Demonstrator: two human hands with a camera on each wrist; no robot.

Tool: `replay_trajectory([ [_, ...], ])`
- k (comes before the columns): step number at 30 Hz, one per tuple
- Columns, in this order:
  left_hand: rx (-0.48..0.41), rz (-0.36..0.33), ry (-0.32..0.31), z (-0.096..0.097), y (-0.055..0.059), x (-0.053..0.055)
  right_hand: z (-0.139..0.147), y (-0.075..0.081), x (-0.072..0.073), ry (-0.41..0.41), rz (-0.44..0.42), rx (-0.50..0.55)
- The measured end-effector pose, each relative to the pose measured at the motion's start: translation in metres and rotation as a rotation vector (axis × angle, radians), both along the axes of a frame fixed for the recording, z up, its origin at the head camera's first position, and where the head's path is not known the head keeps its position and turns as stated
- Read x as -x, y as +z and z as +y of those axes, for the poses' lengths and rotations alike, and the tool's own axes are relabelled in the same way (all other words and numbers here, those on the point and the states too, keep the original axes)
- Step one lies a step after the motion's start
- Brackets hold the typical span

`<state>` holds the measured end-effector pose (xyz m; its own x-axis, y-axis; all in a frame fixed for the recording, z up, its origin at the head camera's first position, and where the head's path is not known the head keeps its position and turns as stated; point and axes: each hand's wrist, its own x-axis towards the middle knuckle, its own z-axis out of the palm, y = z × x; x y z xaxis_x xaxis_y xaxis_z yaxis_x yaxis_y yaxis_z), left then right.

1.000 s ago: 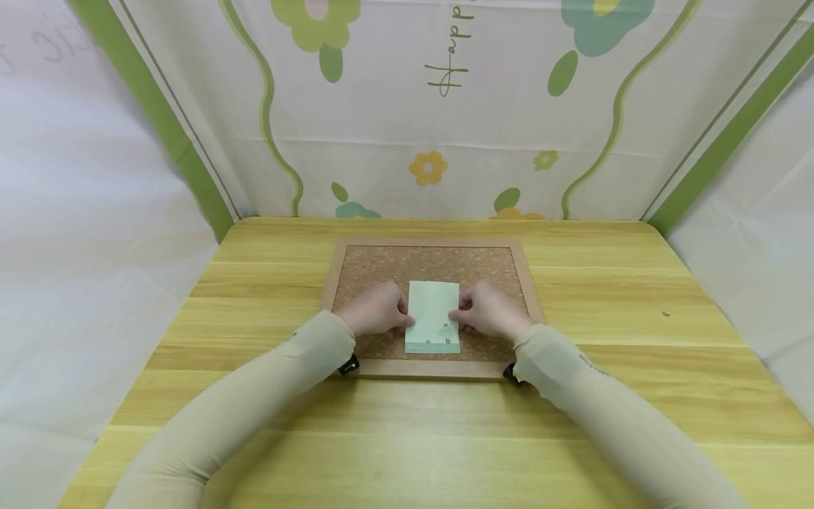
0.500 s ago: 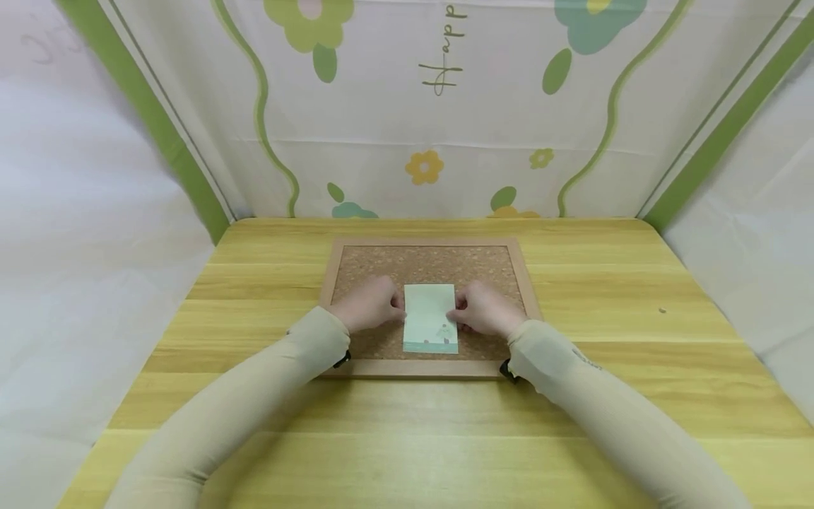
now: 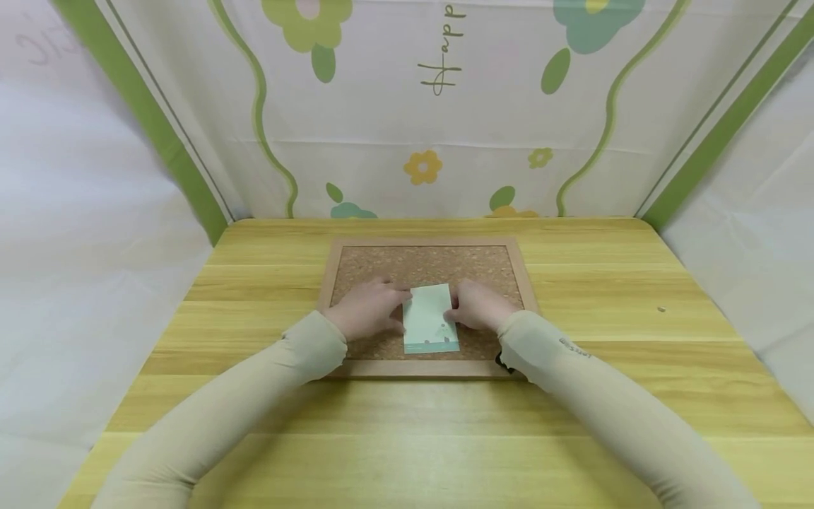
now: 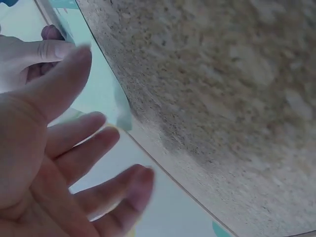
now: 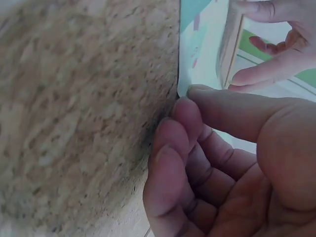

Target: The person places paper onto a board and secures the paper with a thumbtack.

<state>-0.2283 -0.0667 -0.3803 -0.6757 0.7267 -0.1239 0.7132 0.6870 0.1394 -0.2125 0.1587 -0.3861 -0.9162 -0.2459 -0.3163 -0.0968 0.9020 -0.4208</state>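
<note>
A pale green sheet of note paper, with a teal strip and small printed figures at its near end, is over the framed cork board. My right hand pinches its right edge between thumb and forefinger, as the right wrist view shows, with the other fingers curled beneath. At the opposite edge is my left hand, its thumb and fingers spread apart and not gripping. In the left wrist view the left fingers are loosely extended beside the paper.
The board's light wooden frame lies on a wood-grain table. A tiny object sits on the table at the right. Behind the table hangs a white curtain with printed flowers.
My left hand has let go of the paper's left edge and spread its fingers. The paper's far end now tilts slightly, while my right hand still pinches the right edge.
</note>
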Motion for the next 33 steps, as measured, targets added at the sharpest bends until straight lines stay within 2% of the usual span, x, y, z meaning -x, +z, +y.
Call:
replay_trajectory([
  [4,0.058,-0.028,0.004,0.0,-0.003,0.0,0.0,0.0,-0.001,-0.003,0.012,-0.014],
  [12,0.176,-0.122,0.06,-0.002,-0.011,0.001,0.001,0.002,-0.003,0.017,0.01,-0.038],
  [25,0.201,-0.17,0.091,0.0,-0.011,0.003,0.001,0.002,0.0,0.008,0.007,-0.037],
  [33,0.208,-0.191,0.098,0.002,-0.007,0.001,0.0,0.004,0.002,-0.014,0.0,-0.056],
])
